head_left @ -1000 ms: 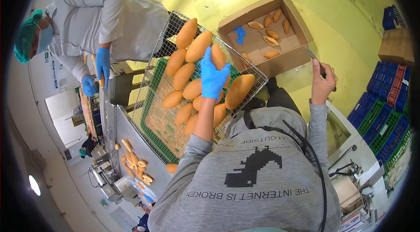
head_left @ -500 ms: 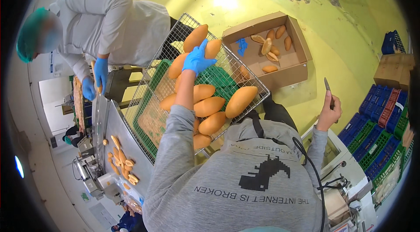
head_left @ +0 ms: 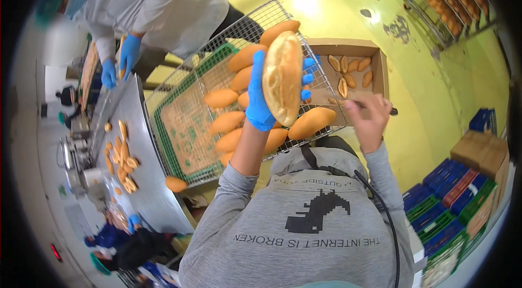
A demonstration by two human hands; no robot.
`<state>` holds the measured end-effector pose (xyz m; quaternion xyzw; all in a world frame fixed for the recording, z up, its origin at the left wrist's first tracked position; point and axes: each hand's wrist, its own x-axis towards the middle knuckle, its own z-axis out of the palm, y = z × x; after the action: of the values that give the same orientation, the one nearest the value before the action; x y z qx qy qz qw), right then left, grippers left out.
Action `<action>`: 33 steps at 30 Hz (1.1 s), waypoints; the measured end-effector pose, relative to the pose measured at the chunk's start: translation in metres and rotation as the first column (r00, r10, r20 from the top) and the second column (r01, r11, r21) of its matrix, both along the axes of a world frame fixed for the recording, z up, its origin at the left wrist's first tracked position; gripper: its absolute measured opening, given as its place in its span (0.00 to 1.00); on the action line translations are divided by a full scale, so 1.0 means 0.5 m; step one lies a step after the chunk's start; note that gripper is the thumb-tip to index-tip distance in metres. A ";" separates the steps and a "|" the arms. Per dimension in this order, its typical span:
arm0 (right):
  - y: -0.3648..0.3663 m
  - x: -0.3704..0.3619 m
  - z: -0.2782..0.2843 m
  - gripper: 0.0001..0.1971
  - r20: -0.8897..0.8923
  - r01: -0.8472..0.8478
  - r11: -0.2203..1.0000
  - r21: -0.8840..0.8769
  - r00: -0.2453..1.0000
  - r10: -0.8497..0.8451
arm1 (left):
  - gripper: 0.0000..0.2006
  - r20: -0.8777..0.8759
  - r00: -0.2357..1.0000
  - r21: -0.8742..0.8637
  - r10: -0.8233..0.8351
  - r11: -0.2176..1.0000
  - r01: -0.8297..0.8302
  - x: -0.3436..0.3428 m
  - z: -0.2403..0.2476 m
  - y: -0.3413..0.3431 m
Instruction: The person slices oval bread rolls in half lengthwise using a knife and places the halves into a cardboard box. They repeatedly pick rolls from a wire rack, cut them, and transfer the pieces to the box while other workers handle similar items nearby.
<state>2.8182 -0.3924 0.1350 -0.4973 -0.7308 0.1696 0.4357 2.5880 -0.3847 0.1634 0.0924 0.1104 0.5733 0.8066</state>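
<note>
My left hand (head_left: 260,104), in a blue glove, is wrapped round an oblong bread roll (head_left: 283,79) and holds it up above a wire rack. A pale, rough band runs along the roll's length. To the right, my bare right hand (head_left: 372,116) grips a knife (head_left: 392,111), its dark handle end showing beside the palm; the hand is a little blurred and points toward the held roll, apart from it. Several golden rolls (head_left: 312,123) lie on the wire rack (head_left: 255,16), partly hidden by my left hand and forearm.
Beneath the rack is a green crate (head_left: 163,125). Beyond it stands a cardboard box (head_left: 375,49) with several rolls and pieces. A steel table (head_left: 155,179) at left bears more rolls. A co-worker in a white coat (head_left: 163,2) works there. Stacked crates (head_left: 435,206) and a loaded trolley (head_left: 429,32) stand right.
My left hand has picked a roll off the rack and raised it. My right hand has come leftward with the knife, close to the roll. The view has shifted, showing the trolley's rolls.
</note>
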 end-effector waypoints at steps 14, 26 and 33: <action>0.032 -0.203 0.095 0.10 0.297 -0.516 0.739 0.434 0.856 0.424 | 0.28 -0.268 0.895 -0.031 0.358 0.925 -0.379 -0.071 0.056 -0.237; -0.002 -0.330 0.052 0.13 0.366 -0.570 0.706 0.422 0.819 0.443 | 0.28 -0.318 0.829 -0.026 0.459 0.870 -0.492 -0.185 0.072 -0.326; -0.105 -0.424 0.084 0.11 0.395 -0.639 0.651 0.409 0.768 0.505 | 0.27 -0.232 0.867 -0.051 0.442 0.884 -0.464 -0.283 0.048 -0.401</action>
<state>2.6063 -0.4451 0.1767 -0.1185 -0.9156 0.0317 0.3828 2.4465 -0.5852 0.1875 0.0824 0.2449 0.7267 0.6365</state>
